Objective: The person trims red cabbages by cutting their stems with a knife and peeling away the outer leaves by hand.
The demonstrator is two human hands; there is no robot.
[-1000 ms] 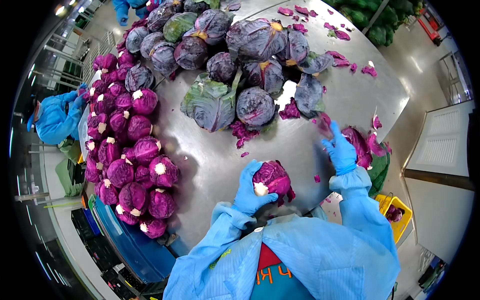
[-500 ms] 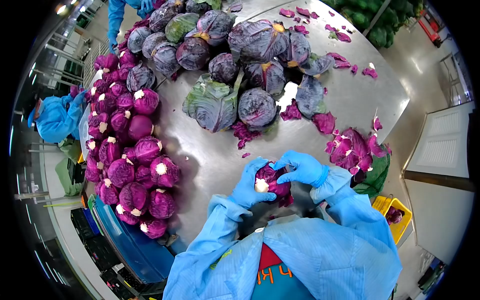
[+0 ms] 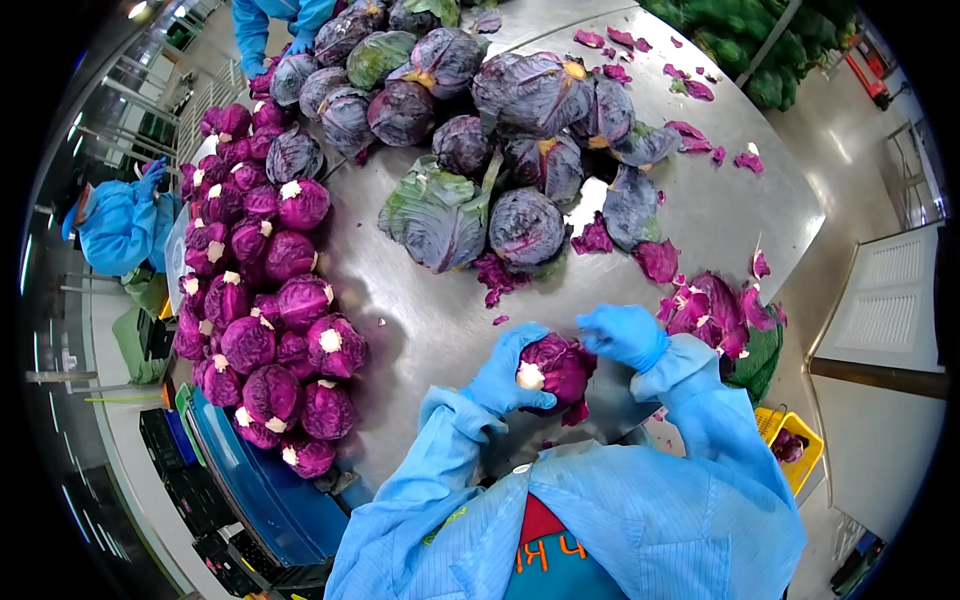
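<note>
Gloved in blue, my left hand (image 3: pixel 508 375) grips a peeled purple cabbage (image 3: pixel 562 372) from its left side. The cabbage's white cut stem faces lower left, and a loose leaf hangs at its bottom. Just off its upper right is my right hand (image 3: pixel 624 338), with fingers curled together; anything in them is hidden. Beyond my hands lie unpeeled cabbages (image 3: pixel 527 226) with dusky outer leaves, one with a broad green leaf (image 3: pixel 435 215). Peeled purple cabbages (image 3: pixel 248 345) with pale stems are piled to the left. Torn purple leaves (image 3: pixel 706 312) form a heap right of my right hand.
The metal table (image 3: pixel 420 320) has leaf scraps (image 3: pixel 690 137) on its far right. Blue sleeves of another person (image 3: pixel 275 20) reach in at the far left; another person (image 3: pixel 120 230) stands farther off. A yellow crate (image 3: pixel 797 455) and green net (image 3: pixel 757 358) are at the right, a blue bin (image 3: pixel 265 490) lower left.
My right hand has come off the cabbage and moved right, its fingers curling in. My left hand keeps its hold. The view has shifted slightly.
</note>
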